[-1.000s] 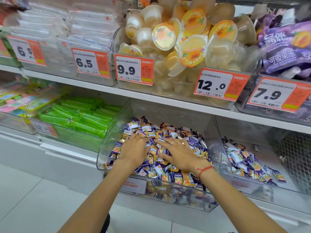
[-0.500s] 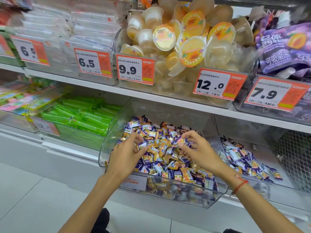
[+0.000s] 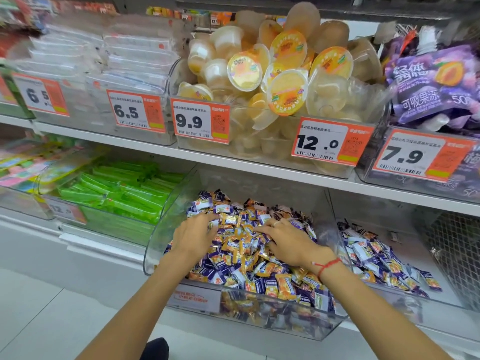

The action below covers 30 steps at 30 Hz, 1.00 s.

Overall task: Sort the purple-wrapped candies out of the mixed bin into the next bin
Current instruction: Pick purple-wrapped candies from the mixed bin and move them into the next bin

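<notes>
The clear mixed bin (image 3: 262,311) on the lower shelf holds a heap of purple-wrapped candies (image 3: 255,284) and orange-wrapped candies (image 3: 235,245). My left hand (image 3: 192,237) lies on the left of the heap, its fingers curled round a few candies at the top. My right hand (image 3: 288,241), with a ring and a red wrist string, rests on the heap's right side, fingers stretched out flat toward the left. The neighbouring bin (image 3: 439,300) to the right holds a thinner layer of mostly purple candies (image 3: 376,261).
A bin of green packets (image 3: 122,196) stands left of the mixed bin. The upper shelf (image 3: 259,168) overhangs, carrying jelly cups (image 3: 285,81), purple pouches (image 3: 436,87) and orange price tags. A wire basket (image 3: 457,250) is at far right. White floor lies below.
Both hands, raised and pinching candies half a second ago, have dropped back onto the heap. The right hand's fingers have flattened out, and the view has shifted closer.
</notes>
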### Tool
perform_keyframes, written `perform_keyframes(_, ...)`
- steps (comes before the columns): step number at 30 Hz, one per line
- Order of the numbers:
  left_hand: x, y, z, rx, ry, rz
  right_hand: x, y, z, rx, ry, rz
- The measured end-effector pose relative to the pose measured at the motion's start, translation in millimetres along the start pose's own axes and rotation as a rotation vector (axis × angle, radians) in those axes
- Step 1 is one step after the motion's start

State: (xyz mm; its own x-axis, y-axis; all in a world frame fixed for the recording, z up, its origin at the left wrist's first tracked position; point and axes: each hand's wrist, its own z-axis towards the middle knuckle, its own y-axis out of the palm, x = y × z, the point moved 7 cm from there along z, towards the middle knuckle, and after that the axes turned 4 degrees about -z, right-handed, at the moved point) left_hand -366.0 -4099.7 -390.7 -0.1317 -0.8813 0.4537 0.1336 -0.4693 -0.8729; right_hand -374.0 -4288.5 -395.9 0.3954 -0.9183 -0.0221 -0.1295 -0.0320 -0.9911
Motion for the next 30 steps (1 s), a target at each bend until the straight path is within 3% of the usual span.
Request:
perform_keyframes(5,-0.1,4.6,9.1,-0.054,0.021,0.122,-10.3,-16.1,-18.6,0.190,-0.008,-0.040)
perform_keyframes(12,16.7,2.7,7.2,0.017,0.066,0.232,-3.9,-21.8,-59.8,0.317,0.196,0.325)
perform_keyframes(15,28.2,-2.7,-4.9,0.046,0.133,0.202,-2.0,-20.8,-69.3,0.316,0.238,0.345)
perform_keyframes(20,49.7,-8.7,-33.6,0.101,0.150,-0.122,1.2,-21.9,-72.9,0.329,0.279,0.336)
perform_keyframes(24,68.9,-1.1,-53.3,0.052,0.162,-0.266,2.6,-21.3,-83.1,0.276,0.260,0.371)
perform_keyframes(30,74.2,10.2,-62.8,-0.071,0.167,-0.271,1.0,-15.4,-89.5,0.155,0.215,0.485)
